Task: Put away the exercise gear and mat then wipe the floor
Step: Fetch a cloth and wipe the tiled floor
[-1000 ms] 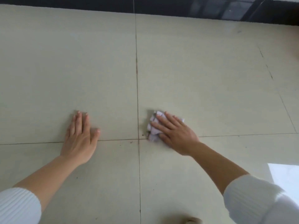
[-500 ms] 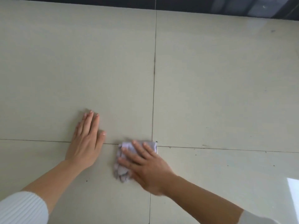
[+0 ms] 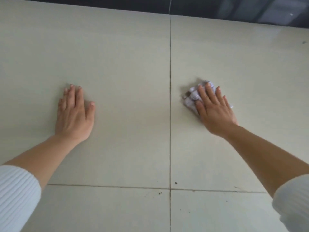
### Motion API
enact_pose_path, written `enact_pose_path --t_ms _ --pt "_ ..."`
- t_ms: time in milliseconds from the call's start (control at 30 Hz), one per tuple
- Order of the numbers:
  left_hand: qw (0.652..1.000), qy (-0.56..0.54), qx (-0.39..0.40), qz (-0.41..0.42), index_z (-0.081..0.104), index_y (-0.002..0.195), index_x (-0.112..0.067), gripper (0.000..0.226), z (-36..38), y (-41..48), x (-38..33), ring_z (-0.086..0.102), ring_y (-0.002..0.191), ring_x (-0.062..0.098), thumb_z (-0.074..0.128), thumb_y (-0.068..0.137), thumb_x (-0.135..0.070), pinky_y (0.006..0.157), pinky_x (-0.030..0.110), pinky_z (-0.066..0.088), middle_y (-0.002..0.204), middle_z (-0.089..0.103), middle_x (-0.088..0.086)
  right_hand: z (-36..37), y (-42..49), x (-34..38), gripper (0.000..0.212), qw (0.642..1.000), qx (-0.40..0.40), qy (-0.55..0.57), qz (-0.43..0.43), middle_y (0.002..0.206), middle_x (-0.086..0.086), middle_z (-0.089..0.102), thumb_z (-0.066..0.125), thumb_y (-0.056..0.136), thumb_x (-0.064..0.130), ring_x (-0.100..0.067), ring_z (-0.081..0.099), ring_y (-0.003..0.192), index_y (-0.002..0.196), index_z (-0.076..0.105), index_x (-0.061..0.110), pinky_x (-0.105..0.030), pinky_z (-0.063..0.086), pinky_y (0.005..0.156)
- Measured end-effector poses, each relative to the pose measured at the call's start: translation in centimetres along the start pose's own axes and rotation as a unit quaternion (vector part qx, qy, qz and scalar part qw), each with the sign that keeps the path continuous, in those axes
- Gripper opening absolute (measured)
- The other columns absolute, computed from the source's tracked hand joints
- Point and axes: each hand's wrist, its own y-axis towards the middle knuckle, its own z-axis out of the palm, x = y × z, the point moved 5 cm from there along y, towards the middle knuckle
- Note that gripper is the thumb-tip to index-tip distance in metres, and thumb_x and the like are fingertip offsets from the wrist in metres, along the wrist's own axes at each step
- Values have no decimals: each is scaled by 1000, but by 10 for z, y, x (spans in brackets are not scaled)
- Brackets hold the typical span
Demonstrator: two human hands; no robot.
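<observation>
My right hand [image 3: 213,108] lies flat, fingers straight, pressing a crumpled pale lilac cloth [image 3: 192,97] onto the beige tiled floor [image 3: 127,64], just right of the vertical grout line. Part of the cloth sticks out to the left of and beyond the fingers; the rest is hidden under the palm. My left hand [image 3: 75,113] rests flat on the tile to the left, fingers straight and together, holding nothing. No exercise gear or mat is in view.
A dark glossy wall base [image 3: 150,5] runs along the far edge of the floor. Small dark specks of dirt [image 3: 159,193] lie near the grout crossing close to me. White sleeves show at both lower corners.
My right hand has slid the cloth from left of the grout line, near my left hand, across to the right and away from me. The view has shifted forward over the tiles.
</observation>
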Motion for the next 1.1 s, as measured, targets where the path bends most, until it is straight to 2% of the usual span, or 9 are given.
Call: enact_pose_path --t_ms 167,233,433,600,667,767,900,1000,1100 --pt "1000 -3 -27 5 25 147 -2 70 5 0 3 17 144 31 24 91 -44 116 42 12 155 21 19 -8 59 13 52 984 -26 59 168 161 7 -11 12 102 42 -27 -15 147 153 -1 34 -41 -7 118" --pt "999 -1 -32 3 27 146 -2 70 4 0 4 20 143 31 25 90 -45 116 42 14 154 24 19 -4 71 38 52 981 -33 76 176 160 6 -12 12 102 41 -28 -16 146 153 0 35 -42 -9 117" --pt "999 -1 -32 -11 30 145 -5 68 -1 1 3 23 142 30 28 90 -44 115 40 17 153 27 16 23 30 149 56 991 -2 -5 -131 161 3 -7 2 97 47 -31 -11 147 152 1 35 -40 -7 117" --pt "1000 -8 -22 -19 31 145 -5 68 -4 1 2 24 141 30 29 89 -44 114 43 21 152 29 15 31 8 134 53 913 57 -98 -393 160 0 10 12 101 44 -31 5 147 151 8 29 -45 10 117" --pt "1000 -8 -17 -23 31 145 -6 68 -4 2 2 23 142 29 29 89 -44 114 42 20 153 28 15 15 39 99 55 936 28 -129 -326 161 -1 5 5 101 45 -27 1 147 152 6 26 -46 15 117" --pt "1000 -4 -16 -25 30 145 -6 68 -5 2 1 22 142 28 29 88 -44 114 41 19 153 27 14 -14 86 34 55 998 15 -56 -31 159 8 -17 2 98 50 -21 -16 146 150 -11 39 -42 3 120" --pt "999 -1 -15 -33 32 144 -6 67 -4 2 1 24 141 30 29 88 -44 111 43 22 152 28 15 -30 125 34 54 976 -22 49 209 161 3 -11 12 102 42 -31 -12 147 153 -2 32 -45 -4 118" --pt "999 8 -13 -32 33 144 -6 67 -4 2 1 26 140 30 30 89 -44 110 44 24 152 29 15 -24 150 82 53 972 -12 83 217 160 2 -14 14 103 40 -33 -14 146 153 -2 32 -45 -8 116" --pt "999 7 -11 -35 33 143 -6 66 -4 2 2 27 140 30 31 89 -44 109 45 26 152 30 15 -7 151 155 52 997 -3 45 71 161 2 -13 15 104 40 -33 -13 146 152 -2 36 -44 -8 116"
